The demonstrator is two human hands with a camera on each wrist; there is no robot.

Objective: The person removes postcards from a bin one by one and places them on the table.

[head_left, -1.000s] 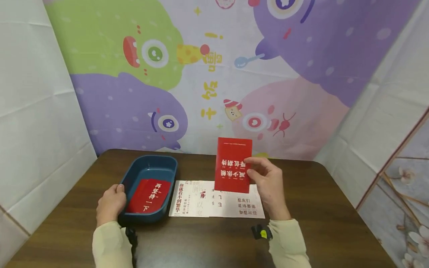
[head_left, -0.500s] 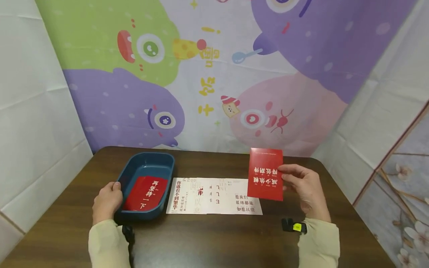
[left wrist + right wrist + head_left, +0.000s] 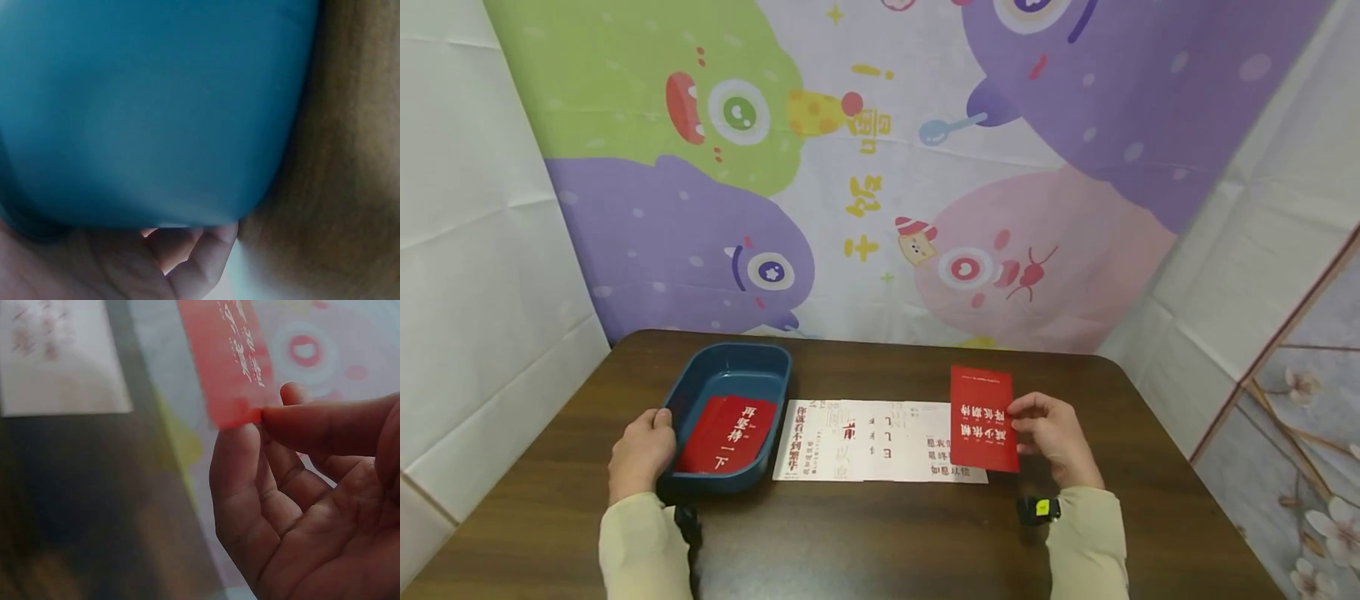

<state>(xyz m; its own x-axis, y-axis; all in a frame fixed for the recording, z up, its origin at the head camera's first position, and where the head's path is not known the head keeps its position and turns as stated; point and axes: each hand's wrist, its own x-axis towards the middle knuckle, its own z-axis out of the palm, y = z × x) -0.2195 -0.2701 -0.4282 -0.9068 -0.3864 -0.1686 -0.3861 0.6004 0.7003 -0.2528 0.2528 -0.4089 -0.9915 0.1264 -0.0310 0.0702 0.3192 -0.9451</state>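
My right hand [image 3: 1054, 433] pinches a red card [image 3: 983, 417] with white writing by its right edge, thumb against fingertips. The card is tilted up and overlaps the right end of the row of pale printed cards [image 3: 865, 442] in the head view. In the right wrist view the pinched corner of the red card [image 3: 228, 369] shows between thumb and index finger. My left hand [image 3: 642, 454] holds the near left side of a deep blue tray [image 3: 730, 483], thumb at the rim. Inside the tray lies another red card [image 3: 727, 433]. The left wrist view shows fingers against the blue tray wall [image 3: 162, 125].
The dark wooden table [image 3: 850, 542] carries everything; its far edge meets a cartoon curtain [image 3: 865, 317]. White panels stand at left and right. The pale cards lie side by side just right of the tray. A black wrist strap [image 3: 1037, 510] sits at my right cuff.
My right hand carries the red card rightward from over the row's middle, then lowers it and shifts slightly back left. The left hand stays on the tray.
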